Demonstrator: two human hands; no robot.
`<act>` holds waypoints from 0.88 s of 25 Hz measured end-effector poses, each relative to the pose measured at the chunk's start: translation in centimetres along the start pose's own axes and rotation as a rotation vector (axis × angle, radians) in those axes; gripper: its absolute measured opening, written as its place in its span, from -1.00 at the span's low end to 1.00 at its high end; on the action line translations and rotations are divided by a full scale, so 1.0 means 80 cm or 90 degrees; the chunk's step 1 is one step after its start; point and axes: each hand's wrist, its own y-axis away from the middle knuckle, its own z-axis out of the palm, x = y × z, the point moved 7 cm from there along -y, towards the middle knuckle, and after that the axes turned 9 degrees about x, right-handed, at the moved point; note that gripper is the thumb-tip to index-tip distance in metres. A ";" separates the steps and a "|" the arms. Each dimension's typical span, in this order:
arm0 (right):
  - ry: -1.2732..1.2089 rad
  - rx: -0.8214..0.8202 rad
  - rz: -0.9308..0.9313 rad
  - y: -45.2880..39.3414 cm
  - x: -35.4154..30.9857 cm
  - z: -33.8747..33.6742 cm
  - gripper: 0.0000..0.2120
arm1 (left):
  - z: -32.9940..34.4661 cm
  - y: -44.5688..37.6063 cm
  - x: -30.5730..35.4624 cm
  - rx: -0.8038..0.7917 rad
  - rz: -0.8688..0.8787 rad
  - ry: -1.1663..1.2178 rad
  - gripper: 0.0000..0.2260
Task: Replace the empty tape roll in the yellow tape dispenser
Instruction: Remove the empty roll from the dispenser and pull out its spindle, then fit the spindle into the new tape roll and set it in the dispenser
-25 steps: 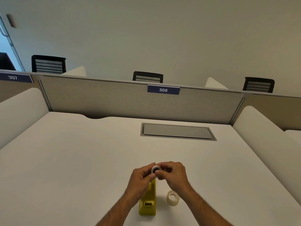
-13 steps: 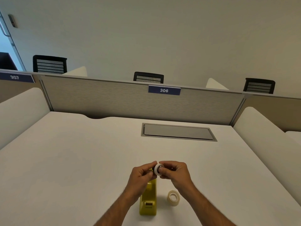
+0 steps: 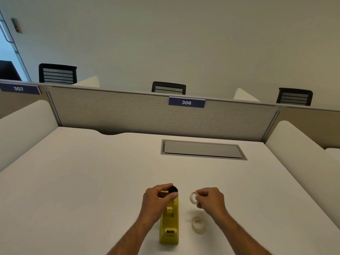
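Note:
The yellow tape dispenser (image 3: 170,230) stands on the white desk (image 3: 92,181), long side pointing away from me. My left hand (image 3: 158,199) hovers over its far end, pinching a small black spindle (image 3: 173,189) between thumb and fingers. To the right, my right hand (image 3: 210,198) holds a thin white empty tape ring (image 3: 193,198) above the desk. A fuller clear tape roll (image 3: 198,225) lies flat on the desk just right of the dispenser, below my right hand.
A grey cable hatch (image 3: 202,149) is set into the desk farther back. A partition (image 3: 128,115) with a "306" label closes the far edge, padded side panels flank the desk, and black chairs stand behind.
My hands were together, both gripping the ring on its spindle above the dispenser. Now they have pulled apart: the left keeps the black spindle, the right has taken the white ring to the right.

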 end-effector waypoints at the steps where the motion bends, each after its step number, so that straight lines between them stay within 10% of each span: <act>1: 0.080 0.006 -0.017 -0.002 0.005 -0.001 -0.84 | 0.000 0.000 0.000 -0.009 0.004 -0.006 -0.71; 17: 0.283 0.043 -0.019 -0.012 0.056 -0.007 -0.81 | 0.007 -0.003 -0.016 -0.032 -0.010 0.016 -0.75; 22: 0.304 -0.259 -0.278 0.014 0.021 0.018 -0.51 | 0.008 -0.004 -0.018 -0.025 -0.008 0.012 -0.77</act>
